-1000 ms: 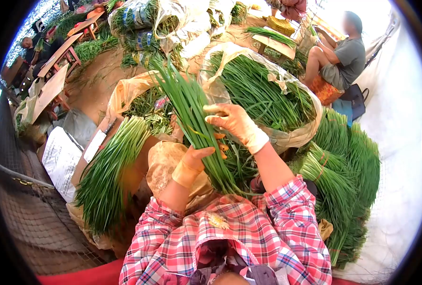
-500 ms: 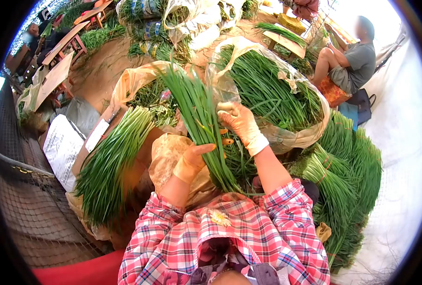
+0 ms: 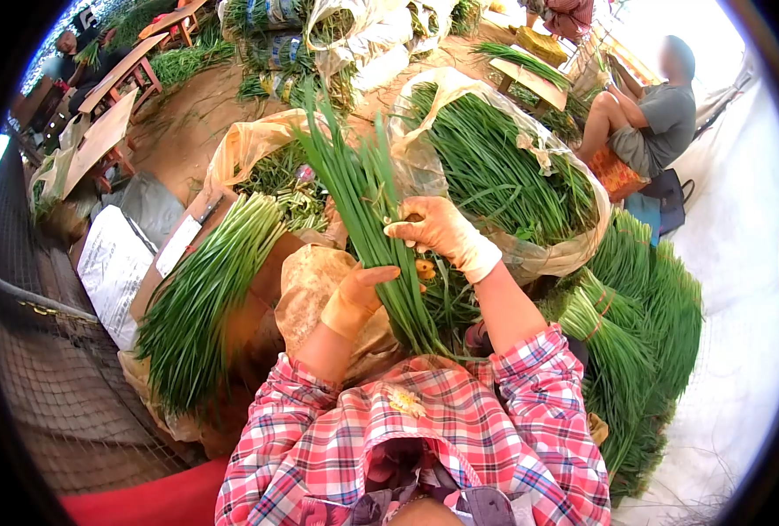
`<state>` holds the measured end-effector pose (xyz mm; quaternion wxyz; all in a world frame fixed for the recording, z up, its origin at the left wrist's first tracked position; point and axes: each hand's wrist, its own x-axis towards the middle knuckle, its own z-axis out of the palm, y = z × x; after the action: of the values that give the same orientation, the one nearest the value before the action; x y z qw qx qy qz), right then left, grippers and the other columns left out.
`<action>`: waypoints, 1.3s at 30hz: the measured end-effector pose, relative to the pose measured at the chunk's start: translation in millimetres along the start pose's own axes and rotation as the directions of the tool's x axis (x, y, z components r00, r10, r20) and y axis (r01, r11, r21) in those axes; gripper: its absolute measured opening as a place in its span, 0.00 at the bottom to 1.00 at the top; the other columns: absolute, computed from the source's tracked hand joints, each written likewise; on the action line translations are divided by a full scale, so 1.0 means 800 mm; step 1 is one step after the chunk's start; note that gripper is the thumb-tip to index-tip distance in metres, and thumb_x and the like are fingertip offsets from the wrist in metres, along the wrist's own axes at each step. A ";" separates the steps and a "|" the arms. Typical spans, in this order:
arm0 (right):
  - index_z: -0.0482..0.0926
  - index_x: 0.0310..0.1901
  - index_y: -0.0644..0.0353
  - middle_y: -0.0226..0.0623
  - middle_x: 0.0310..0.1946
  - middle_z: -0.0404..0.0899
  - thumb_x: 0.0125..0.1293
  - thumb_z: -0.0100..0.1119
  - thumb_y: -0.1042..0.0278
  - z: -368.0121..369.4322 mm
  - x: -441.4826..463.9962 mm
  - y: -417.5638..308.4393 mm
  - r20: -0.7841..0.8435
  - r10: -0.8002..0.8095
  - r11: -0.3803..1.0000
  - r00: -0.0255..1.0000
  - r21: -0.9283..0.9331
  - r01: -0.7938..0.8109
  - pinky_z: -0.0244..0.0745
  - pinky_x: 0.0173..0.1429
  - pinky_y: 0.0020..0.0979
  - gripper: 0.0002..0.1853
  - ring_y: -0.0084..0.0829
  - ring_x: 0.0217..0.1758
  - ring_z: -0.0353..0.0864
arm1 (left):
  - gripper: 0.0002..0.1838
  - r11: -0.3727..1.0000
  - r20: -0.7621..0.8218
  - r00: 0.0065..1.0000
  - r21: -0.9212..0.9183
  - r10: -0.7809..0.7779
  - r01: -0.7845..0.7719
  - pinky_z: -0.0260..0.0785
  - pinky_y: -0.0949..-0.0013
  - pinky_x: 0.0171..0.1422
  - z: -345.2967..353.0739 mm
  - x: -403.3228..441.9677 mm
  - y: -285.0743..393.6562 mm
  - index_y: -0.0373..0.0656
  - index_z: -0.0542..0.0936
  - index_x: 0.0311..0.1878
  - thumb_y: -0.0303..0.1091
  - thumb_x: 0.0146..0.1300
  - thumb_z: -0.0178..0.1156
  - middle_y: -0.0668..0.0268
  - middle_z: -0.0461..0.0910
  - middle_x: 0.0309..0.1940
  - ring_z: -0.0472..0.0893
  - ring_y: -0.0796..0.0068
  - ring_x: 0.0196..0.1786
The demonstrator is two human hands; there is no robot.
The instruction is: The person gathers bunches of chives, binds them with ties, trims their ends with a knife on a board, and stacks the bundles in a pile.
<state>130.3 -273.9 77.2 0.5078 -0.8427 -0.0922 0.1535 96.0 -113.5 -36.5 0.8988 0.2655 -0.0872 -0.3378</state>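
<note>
A loose bunch of long green stalks [image 3: 359,210] slants up and away in front of my chest. My left hand [image 3: 357,294], in a pale orange glove, is wrapped round its lower part, with fingertips showing on the far side. My right hand [image 3: 438,230], gloved too, pinches at the bunch's right edge higher up; the fingers are bent around a few stalks. To the left, a pile of trimmed stalks [image 3: 214,289] lies on a brown board. Behind my right hand stands an open plastic bag [image 3: 595,223] full of green stalks.
Tied bundles [image 3: 622,324] are stacked at my right. An orange-tinted bag [image 3: 232,156] with cuttings stands ahead. A knife [image 3: 211,209] rests on the board's far edge. One person [image 3: 661,118] sits at the upper right; another [image 3: 78,66] is at the upper left. Netting [image 3: 74,386] hangs at left.
My right hand has closed in on the bunch's right edge, and some stalks there have shifted. My left hand keeps its hold. The view has moved slightly.
</note>
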 end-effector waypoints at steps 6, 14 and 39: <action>0.79 0.35 0.64 0.30 0.25 0.78 0.60 0.65 0.60 0.002 -0.008 0.041 -0.059 0.040 0.851 0.997 0.524 -0.003 0.68 0.28 0.17 0.14 0.16 0.23 0.72 | 0.24 1.000 -0.042 0.999 0.023 -0.004 0.005 0.74 0.51 0.51 -0.011 -0.001 0.001 0.35 0.71 0.56 0.33 0.57 0.59 0.51 0.79 0.45 0.80 0.49 0.46; 0.78 0.38 0.63 0.28 0.30 0.79 0.63 0.62 0.59 0.017 -0.016 0.041 -0.346 0.128 0.805 0.929 0.584 0.106 0.71 0.33 0.19 0.14 0.18 0.29 0.78 | 0.16 0.993 -0.250 0.961 -0.006 0.114 -0.120 0.76 0.52 0.46 -0.019 0.024 0.002 0.38 0.74 0.50 0.28 0.59 0.60 0.57 0.80 0.39 0.81 0.56 0.42; 0.78 0.43 0.59 0.27 0.30 0.76 0.67 0.53 0.52 0.049 -0.012 0.095 -0.329 0.156 0.239 0.931 0.928 0.287 0.72 0.41 0.27 0.17 0.22 0.32 0.74 | 0.17 0.933 -0.399 0.854 0.266 0.334 -0.240 0.78 0.61 0.43 0.022 0.025 0.058 0.37 0.76 0.49 0.26 0.55 0.63 0.60 0.80 0.40 0.82 0.64 0.40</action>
<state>107.6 -279.7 -5.5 0.9308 -0.3569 0.0793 0.0009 131.1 -105.0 2.5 0.9029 0.4104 0.0435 -0.1200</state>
